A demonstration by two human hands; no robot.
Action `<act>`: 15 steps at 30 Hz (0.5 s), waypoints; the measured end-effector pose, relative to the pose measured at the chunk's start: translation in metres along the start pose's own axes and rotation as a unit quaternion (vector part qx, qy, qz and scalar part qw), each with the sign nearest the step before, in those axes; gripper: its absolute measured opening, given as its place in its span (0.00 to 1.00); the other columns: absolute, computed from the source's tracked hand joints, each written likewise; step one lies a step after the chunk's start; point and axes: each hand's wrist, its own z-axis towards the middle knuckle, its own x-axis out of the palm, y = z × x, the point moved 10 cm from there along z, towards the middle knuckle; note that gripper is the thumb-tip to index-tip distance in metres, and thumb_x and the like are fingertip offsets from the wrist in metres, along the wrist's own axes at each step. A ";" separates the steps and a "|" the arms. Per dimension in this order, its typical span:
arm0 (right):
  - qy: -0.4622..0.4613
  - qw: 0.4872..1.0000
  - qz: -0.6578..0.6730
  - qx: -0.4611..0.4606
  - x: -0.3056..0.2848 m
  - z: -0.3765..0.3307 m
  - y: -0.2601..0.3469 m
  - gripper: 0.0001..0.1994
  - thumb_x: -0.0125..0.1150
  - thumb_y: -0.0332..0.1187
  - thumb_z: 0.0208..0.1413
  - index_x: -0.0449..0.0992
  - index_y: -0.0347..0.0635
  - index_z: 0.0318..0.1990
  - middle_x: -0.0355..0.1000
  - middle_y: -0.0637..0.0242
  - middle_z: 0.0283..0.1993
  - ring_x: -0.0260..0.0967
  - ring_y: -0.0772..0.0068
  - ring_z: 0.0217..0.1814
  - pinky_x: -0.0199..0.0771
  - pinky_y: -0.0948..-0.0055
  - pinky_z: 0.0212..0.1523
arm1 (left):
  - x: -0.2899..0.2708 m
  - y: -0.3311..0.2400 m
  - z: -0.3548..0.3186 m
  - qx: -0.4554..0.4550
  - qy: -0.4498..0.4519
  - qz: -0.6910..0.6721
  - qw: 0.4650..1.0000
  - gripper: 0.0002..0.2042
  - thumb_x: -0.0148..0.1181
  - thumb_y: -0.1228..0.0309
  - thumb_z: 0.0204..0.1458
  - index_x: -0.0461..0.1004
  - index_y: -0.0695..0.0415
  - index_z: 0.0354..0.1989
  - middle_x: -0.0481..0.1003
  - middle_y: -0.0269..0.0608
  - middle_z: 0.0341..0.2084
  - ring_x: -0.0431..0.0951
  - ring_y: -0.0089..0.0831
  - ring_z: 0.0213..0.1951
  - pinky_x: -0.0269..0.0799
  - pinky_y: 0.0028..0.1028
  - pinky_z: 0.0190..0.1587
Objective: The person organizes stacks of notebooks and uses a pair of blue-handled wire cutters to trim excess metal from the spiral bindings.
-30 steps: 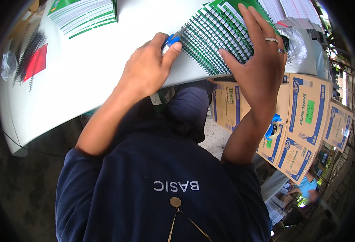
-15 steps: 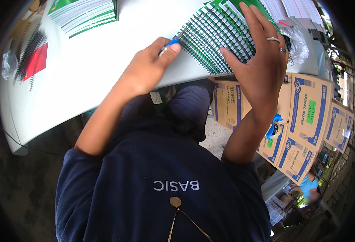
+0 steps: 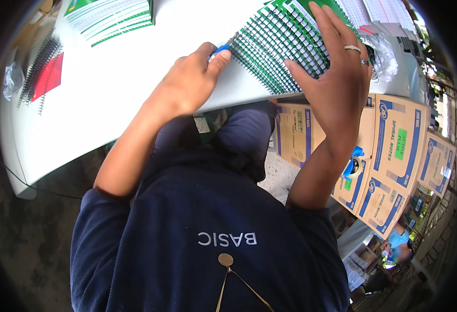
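A row of overlapping spiral notebooks (image 3: 277, 49) with green covers lies at the table's near right edge, their dark wire coils facing me. My left hand (image 3: 189, 80) is closed around a small blue-handled tool (image 3: 221, 50). Its slim metal tip meets the coil ends at the left side of the row; most of the handle is hidden in my fist. Spread over the right part of the notebooks is my right hand (image 3: 342, 86), resting on them with thumb and fingers apart. It wears rings.
On the white table (image 3: 119, 88) stand a stack of green-edged notebooks (image 3: 114, 23), loose black coils (image 3: 44, 62) and a red sheet (image 3: 48, 78). Clear plastic (image 3: 385, 60) lies beyond my right hand. Cardboard boxes (image 3: 400, 145) and a tape roll (image 3: 354, 167) sit at right; a person (image 3: 397, 244) is behind.
My left hand and the tool have shifted slightly up and left, the tip still at the coils' left ends. The right hand stays nearly where it was on the notebooks.
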 end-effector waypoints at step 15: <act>0.000 1.000 0.005 -0.003 0.000 -0.002 -0.001 0.38 0.69 0.28 0.30 0.66 0.47 0.57 0.63 0.59 0.56 0.58 0.56 0.59 0.54 0.60 0.60 | 0.058 -0.004 -0.017 -0.155 0.275 -0.646 0.695 0.29 0.30 0.48 0.60 0.67 0.64 0.48 0.71 0.44 0.29 0.75 0.34 0.29 0.75 0.35 0.35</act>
